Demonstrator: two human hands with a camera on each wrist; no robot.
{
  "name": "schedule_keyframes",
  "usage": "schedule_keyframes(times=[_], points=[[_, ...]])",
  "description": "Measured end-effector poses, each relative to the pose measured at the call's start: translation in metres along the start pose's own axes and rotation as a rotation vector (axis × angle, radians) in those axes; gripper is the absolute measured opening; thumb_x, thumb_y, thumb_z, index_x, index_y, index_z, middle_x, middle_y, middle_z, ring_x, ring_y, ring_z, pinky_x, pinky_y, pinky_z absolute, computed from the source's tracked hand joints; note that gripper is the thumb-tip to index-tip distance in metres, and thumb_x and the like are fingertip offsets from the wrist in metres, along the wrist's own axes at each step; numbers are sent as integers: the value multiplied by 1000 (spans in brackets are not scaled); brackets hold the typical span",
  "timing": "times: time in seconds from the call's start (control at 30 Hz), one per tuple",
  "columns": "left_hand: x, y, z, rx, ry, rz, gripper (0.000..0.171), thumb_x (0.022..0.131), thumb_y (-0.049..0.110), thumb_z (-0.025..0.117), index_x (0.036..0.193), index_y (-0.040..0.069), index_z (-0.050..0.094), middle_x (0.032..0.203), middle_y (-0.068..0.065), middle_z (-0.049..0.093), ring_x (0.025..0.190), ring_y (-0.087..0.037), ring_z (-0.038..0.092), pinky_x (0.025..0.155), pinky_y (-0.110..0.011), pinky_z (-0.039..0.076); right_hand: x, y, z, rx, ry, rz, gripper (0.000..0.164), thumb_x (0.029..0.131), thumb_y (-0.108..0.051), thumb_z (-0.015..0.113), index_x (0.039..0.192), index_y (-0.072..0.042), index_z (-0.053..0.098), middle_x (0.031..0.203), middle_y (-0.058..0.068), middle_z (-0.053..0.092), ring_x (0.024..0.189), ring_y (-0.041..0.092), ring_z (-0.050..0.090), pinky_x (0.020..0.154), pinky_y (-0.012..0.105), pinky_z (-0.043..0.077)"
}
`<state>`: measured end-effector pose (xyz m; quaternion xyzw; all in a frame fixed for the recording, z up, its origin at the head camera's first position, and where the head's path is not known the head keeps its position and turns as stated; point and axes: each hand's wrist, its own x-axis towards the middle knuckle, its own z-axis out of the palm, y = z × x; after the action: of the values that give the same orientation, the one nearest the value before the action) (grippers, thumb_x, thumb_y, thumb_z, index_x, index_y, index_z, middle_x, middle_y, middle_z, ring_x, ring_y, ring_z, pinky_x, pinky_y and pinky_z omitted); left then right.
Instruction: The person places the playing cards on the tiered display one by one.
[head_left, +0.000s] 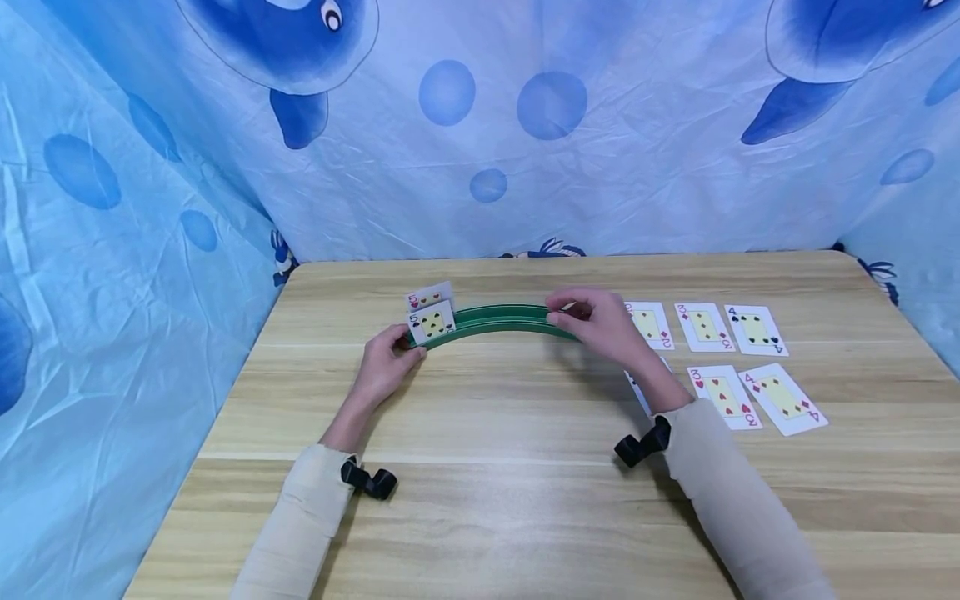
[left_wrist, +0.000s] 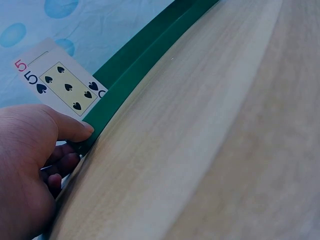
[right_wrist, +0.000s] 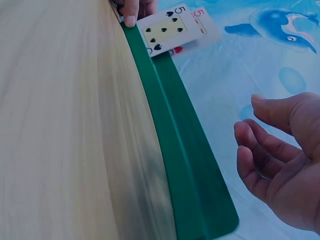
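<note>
Pinching the near-left end of a curved, grooved, green plastic-looking card holder (head_left: 501,318), the left hand (head_left: 386,362) has its thumb and fingers clamped on the rim; the holder lies just above the centre of the head frame, on a pale wood-grain table (head_left: 487,500). Two white-bordered paper cards lean in its left end: a five of spades (head_left: 432,323) in front, a five of hearts (head_left: 429,296) behind, partly covered. Right hand (head_left: 596,323) is at the holder's right end; the right wrist view shows thumb and fingertips apart, curved, nothing between them. Loose cards lie face up at centre right of the head frame. Upper row: two of diamonds (head_left: 651,325), three of diamonds (head_left: 705,327), a black-suited four (head_left: 756,330). Lower row: a mostly hidden card (head_left: 637,388) under the right forearm, suit and value not readable, then three of hearts (head_left: 724,397) and a tilted four of diamonds (head_left: 783,398). Judgement: step in hand looks like steadying or adjusting the holder while it is being loaded, only the fives placed. Next move probably calls for the right hand to pick up a loose card while the left braces the holder.
</note>
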<state>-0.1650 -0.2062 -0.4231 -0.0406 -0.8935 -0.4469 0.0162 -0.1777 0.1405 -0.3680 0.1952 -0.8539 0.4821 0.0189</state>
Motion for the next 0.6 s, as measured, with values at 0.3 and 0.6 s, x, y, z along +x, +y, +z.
schedule_keyframes(times=[0.3, 0.6], points=[[0, -1, 0, 0, -6, -2, 44, 92, 7, 67, 134, -4, 58, 128, -25, 63, 111, -34, 60, 96, -44, 50, -18, 10, -28, -83, 42, 25, 27, 96, -20, 68, 118, -4, 72, 121, 13, 72, 91, 19, 67, 74, 15, 51], [-1, -1, 0, 5, -5, 0, 45, 92, 6, 67, 134, -5, 57, 126, -26, 63, 109, -34, 60, 95, -44, 50, -39, 26, -62, -126, 110, 81, 28, 96, -22, 67, 119, -6, 71, 115, 15, 73, 84, 0, 61, 71, 15, 50]])
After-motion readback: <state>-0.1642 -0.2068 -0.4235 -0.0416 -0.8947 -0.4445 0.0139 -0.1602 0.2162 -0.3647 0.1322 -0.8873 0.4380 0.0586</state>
